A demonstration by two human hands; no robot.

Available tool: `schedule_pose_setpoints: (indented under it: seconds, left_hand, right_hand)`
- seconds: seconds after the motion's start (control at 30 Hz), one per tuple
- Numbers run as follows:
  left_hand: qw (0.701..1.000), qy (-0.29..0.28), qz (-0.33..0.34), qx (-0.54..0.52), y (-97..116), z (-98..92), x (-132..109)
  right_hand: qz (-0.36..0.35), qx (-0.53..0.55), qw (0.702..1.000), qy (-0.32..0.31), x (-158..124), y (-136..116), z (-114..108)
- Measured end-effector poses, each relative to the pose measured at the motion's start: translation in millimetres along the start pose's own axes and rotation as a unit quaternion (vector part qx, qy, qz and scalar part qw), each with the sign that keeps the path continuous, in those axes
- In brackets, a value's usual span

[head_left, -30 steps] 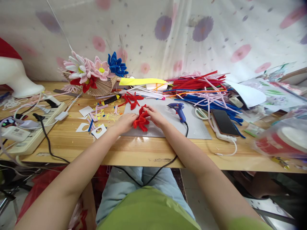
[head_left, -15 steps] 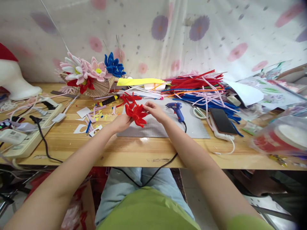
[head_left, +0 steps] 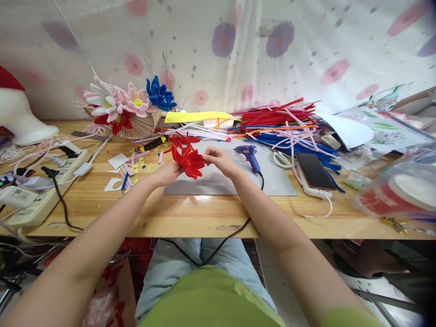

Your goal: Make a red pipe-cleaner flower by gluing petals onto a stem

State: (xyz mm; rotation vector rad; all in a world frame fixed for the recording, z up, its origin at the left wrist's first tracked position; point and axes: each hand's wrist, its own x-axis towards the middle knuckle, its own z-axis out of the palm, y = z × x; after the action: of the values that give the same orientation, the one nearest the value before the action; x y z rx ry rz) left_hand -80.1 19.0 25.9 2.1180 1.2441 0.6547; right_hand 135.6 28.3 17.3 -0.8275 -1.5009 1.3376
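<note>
Over the grey mat I hold up a fuzzy red pipe-cleaner flower, its petals spread and its middle turned towards me. My left hand is closed on the flower from below and behind; the blossom hides its fingertips. At the flower's right side, my right hand pinches the tip of a petal between thumb and fingers. More red pipe-cleaner pieces lie just behind the flower. A blue glue gun rests on the mat to the right of my right hand.
Bundled pipe cleaners lie along the back. Finished flowers stand back left, near paper scraps. At far left sits a power strip. Scissors, a phone and a plastic-wrapped tub are on the right.
The flower has turned so its middle faces me more, and it has moved slightly left and up. My left hand has shifted left with it; my right hand still pinches its right side.
</note>
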Motion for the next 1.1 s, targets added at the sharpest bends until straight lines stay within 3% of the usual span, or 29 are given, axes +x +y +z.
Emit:
schedule_pose_setpoints:
  seconds: [0.3, 0.43, 0.53, 0.6, 0.7, 0.83, 0.97, 1.1]
  left_hand:
    - [0.998, -0.060, 0.010, 0.032, 5, -0.7, 0]
    - [0.994, -0.097, 0.017, 0.057, 3, -2.0, 0]
    - [0.994, -0.096, -0.023, 0.039, 3, -8.2, 0]
    - [0.992, -0.113, -0.062, -0.001, 4, -13.6, -1]
    - [0.975, -0.164, -0.113, -0.099, 6, -19.1, -2]
    - [0.959, -0.177, -0.130, -0.181, 10, -18.8, 1]
    - [0.971, -0.152, -0.110, -0.148, 12, -15.7, 9]
    - [0.990, -0.119, -0.061, -0.039, 10, -12.5, 17]
  right_hand:
    - [0.110, 0.023, 0.993, 0.018, 4, 11, 3]
    - [0.088, 0.014, 0.996, 0.017, 9, 15, 11]
    - [0.051, -0.037, 0.998, 0.030, 10, 14, 10]
    - [0.049, -0.048, 0.998, -0.001, 8, 13, 6]
    - [0.096, 0.044, 0.993, -0.058, 5, 13, 2]
    - [0.149, 0.230, 0.961, -0.037, 5, 16, 4]
    - [0.138, 0.339, 0.931, 0.002, 8, 14, 9]
    - [0.117, 0.372, 0.920, 0.035, 8, 12, 9]
